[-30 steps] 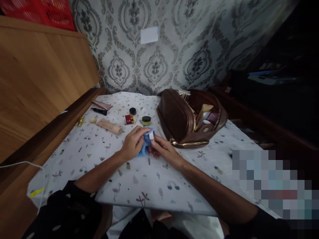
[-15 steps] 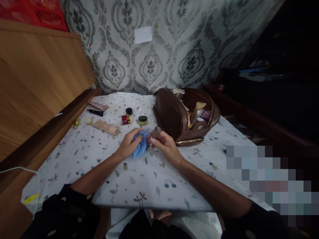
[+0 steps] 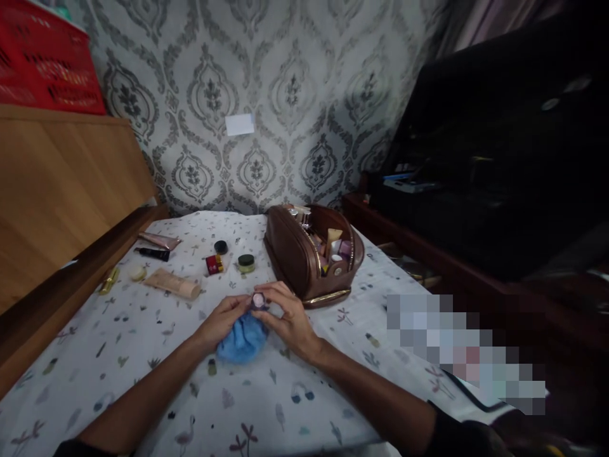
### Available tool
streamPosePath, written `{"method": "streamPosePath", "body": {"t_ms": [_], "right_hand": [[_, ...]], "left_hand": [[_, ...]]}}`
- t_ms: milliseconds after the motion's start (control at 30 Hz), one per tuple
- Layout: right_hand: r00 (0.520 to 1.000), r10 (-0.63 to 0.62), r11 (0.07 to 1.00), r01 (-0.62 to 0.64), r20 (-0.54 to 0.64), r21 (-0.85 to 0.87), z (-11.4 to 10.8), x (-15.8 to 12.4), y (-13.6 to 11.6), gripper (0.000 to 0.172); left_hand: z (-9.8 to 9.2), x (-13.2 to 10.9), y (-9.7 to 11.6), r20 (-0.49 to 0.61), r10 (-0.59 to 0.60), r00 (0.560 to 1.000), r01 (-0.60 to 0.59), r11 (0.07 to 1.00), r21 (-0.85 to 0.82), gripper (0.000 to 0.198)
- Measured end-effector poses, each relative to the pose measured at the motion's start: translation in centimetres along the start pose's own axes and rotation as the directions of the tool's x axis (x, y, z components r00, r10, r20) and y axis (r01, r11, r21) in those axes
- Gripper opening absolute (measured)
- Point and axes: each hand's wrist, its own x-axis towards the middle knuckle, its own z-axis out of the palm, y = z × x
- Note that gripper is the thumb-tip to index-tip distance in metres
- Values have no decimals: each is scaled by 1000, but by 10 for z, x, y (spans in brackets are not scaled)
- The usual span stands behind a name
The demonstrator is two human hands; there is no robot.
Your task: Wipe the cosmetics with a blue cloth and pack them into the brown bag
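A crumpled blue cloth (image 3: 242, 343) hangs from my left hand (image 3: 219, 325), whose fingers are closed on it. Just above the cloth, my right hand (image 3: 294, 325) grips a small dark purplish cosmetic container (image 3: 258, 301) between thumb and fingers. Its round, pale pink end faces me. The left fingertips meet the container's near side, with cloth bunched beneath. Right behind the right hand stands a brown makeup bag (image 3: 291, 257), unzipped, with several tubes and bottles inside. A green-lidded jar (image 3: 246, 263) sits beyond the hands, left of the bag.
On the patterned tablecloth (image 3: 157, 393) lie a red and gold box (image 3: 214, 264), a black round lid (image 3: 220, 247), a beige tube (image 3: 172, 284), a black tube (image 3: 153, 254), a pink tube (image 3: 160, 240), a cream round piece (image 3: 138, 273) and a gold lipstick-like tube (image 3: 109, 280).
The view has shifted, so table and bag appear lower and further left. The container has turned its round end toward me and come closer to the left hand; the cloth hangs lower.
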Motion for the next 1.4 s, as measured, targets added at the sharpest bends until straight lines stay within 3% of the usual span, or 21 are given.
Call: {"method": "streamPosePath", "body": {"t_ms": [133,333,500,600,667,767,900,1000,1167,1400], "right_hand": [[999,-29,999,30,35,-29,0,-3,-3,24],[998,47,998,-50,-47,-46,-1,-5,3,18],[992,130,985,-129,1,-115,1,-7,10,17],[980,196,977,-194,18,-85,1,-5,6,47],[972,231,971,-228,34,-71,-1,0,-1,57],[970,236,972,-234,53,-36,-7,14,-15,57],[951,285,942,-301,119,148,-19,35,-23,51],[935,338,904,-354,105,240,-31,49,-24,52],[914,382,846,-405,135,347,-56,71,-38,58],[918,396,862,-366,-16,352,-108,114,-58,61]], "left_hand": [[2,-2,1,-58,3,998,-3,1000,2,56],[0,-3,2,-197,-12,980,19,999,33,59],[-1,-1,4,-293,-36,955,39,999,4,63],[-3,1,2,-234,-12,972,15,1000,10,61],[-4,2,2,-185,15,983,-12,1000,20,59],[-5,3,3,-176,61,983,-56,998,38,59],[-10,5,6,-180,135,974,-117,987,111,59],[-15,6,7,-197,186,963,-156,975,159,58],[-14,4,9,-159,157,975,-123,971,203,59],[-17,6,5,-92,152,984,-121,952,281,59]]}}
